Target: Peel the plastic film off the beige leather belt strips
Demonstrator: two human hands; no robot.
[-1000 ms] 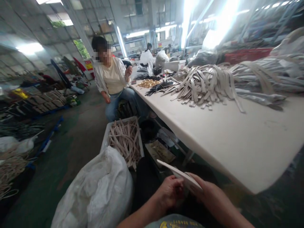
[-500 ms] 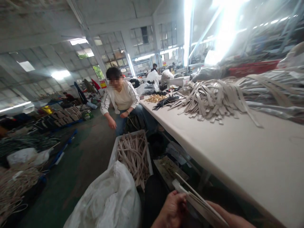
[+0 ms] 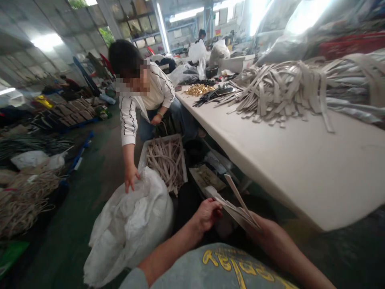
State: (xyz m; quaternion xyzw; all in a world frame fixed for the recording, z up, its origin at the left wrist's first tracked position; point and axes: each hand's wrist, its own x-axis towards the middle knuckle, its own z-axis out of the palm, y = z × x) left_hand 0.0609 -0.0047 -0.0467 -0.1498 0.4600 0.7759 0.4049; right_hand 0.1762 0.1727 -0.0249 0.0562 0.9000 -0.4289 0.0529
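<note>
Both my hands hold a small bundle of flat beige strips (image 3: 233,205) low in front of me, below the table edge. My left hand (image 3: 207,214) is closed on the near left end of the bundle. My right hand (image 3: 266,235) grips it from underneath on the right, and the strips fan out upward from it. A big pile of the same beige strips (image 3: 279,92) lies on the long white table (image 3: 300,168) to my right.
A co-worker in a white top leans in and puts a hand (image 3: 131,178) on a large white sack (image 3: 129,224) on the floor at my left. Behind the sack stands a white crate of tan strips (image 3: 167,158). Gold fittings (image 3: 198,89) lie far along the table. Cords lie heaped on the floor at far left.
The co-worker has bent forward from the seat and reached down to the white sack. The strips in my hands have fanned apart. My view has tilted down.
</note>
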